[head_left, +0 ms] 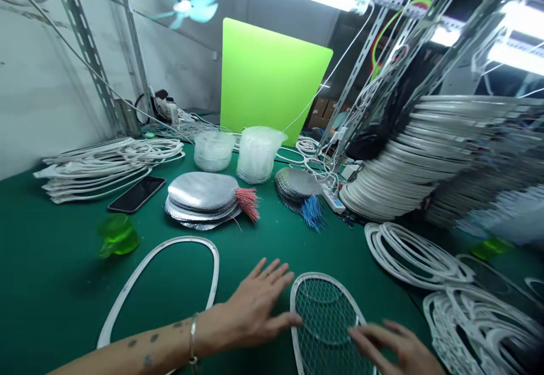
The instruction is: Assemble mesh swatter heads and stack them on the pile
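Note:
My left hand (259,304) is spread palm down over the green table, its thumb close to the left rim of a white oval frame with netting (325,318). A bracelet circles that wrist. My right hand (391,346) is at the right rim of the netted frame, blurred, with thumb and fingers curved toward each other; whether they hold anything is too small to tell. Beyond my left forearm lies a second white oval frame (147,259) without netting, partly hidden by the arm.
Silver mesh ovals with red wires (204,191), darker ones with blue wires (297,182), a phone (136,194) and a green transparent object (119,234) lie farther back. White frames are piled left (106,165) and right (416,256). A green panel (272,80) stands behind.

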The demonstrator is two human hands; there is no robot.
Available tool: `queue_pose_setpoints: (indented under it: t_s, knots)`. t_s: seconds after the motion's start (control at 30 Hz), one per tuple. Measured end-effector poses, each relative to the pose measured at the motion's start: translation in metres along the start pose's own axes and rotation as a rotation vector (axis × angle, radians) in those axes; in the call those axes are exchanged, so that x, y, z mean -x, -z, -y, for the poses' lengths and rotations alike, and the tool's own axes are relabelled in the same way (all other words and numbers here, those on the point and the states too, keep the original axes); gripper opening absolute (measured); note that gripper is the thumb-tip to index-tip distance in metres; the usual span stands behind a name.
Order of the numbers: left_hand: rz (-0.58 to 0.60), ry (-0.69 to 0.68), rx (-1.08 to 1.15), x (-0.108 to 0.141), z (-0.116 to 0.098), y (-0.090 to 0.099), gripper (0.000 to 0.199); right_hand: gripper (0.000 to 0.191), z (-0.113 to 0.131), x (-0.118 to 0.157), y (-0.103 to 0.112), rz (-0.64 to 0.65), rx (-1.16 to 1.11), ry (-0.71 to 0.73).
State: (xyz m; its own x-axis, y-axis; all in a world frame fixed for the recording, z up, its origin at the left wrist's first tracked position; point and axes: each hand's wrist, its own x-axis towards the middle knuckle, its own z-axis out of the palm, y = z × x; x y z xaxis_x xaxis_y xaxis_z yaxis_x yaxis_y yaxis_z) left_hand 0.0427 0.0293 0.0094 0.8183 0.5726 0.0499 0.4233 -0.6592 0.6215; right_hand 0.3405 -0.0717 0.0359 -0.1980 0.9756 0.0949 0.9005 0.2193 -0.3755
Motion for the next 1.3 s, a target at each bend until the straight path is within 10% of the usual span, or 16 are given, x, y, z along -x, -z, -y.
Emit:
queue_pose_setpoints:
  t_s: [0.23, 0.37, 0.67, 0.87, 1.03, 1.3]
  knots:
    - [0.082, 0.156, -0.267, -0.020, 0.050, 0.011, 0.061, 0.024, -0.021, -0.235, 0.017, -0.263, -0.073, -0.544]
    - [0.114, 0.157, -0.156, -0.015, 0.055, 0.008, 0.062, 0.025, -0.049, -0.294, 0.001, -0.287, -0.088, -0.676]
    - [0.066, 0.202, 0.064, -0.027, 0.054, 0.026, 0.057, 0.030, -0.065, -0.304, 0.032, -0.339, -0.635, -0.671]
    - [-0.310, 0.375, 1.114, -0.124, 0.047, 0.094, 0.063, 0.024, -0.034, -0.319, 0.040, -0.573, -1.047, -0.468]
    - [-0.485, 0.345, 1.586, -0.189, 0.046, 0.131, 0.055, 0.020, 0.008, -0.264, 0.022, -0.625, -1.220, -0.291]
    - [-0.564, 0.253, 1.453, -0.112, 0.010, 0.107, 0.038, 0.047, 0.063, -0.154, -0.003, -0.181, -1.370, -0.324]
